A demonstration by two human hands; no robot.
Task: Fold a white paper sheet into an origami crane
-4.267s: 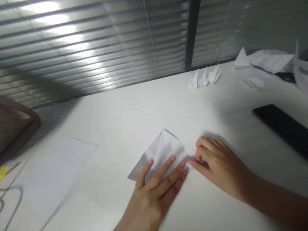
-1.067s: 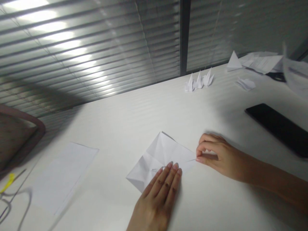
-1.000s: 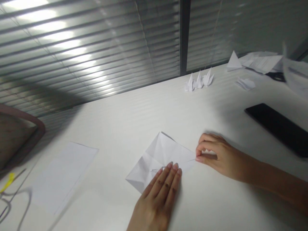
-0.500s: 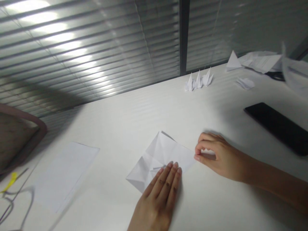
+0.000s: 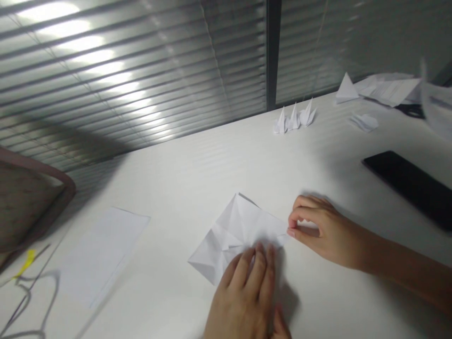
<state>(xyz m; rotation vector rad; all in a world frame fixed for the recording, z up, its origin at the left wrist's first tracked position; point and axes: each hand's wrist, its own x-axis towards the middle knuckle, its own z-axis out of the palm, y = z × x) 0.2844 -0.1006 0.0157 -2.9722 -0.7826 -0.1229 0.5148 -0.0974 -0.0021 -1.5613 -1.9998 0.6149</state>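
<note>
A creased white origami sheet (image 5: pixel 226 230) lies partly unfolded on the table in front of me, its folds radiating from the middle. My left hand (image 5: pixel 243 294) sits at its lower right edge, with the fingers bunched on the paper and the thumb off it, below. My right hand (image 5: pixel 321 230) is at the sheet's right corner, with thumb and forefinger curled and pinching that tip. The part of the sheet under my left fingers is hidden.
A flat white paper sheet (image 5: pixel 102 254) lies to the left. Several small paper cranes (image 5: pixel 293 120) and loose papers (image 5: pixel 388 89) stand along the far edge by the window blinds (image 5: pixel 123 61). A black phone (image 5: pixel 406 183) lies right. A brown chair back (image 5: pixel 24 202) shows left.
My left hand has shifted right and its fingers have bunched together at the paper's lower edge. The sheet is more opened out than in the oldest frame. My right hand stays at the corner.
</note>
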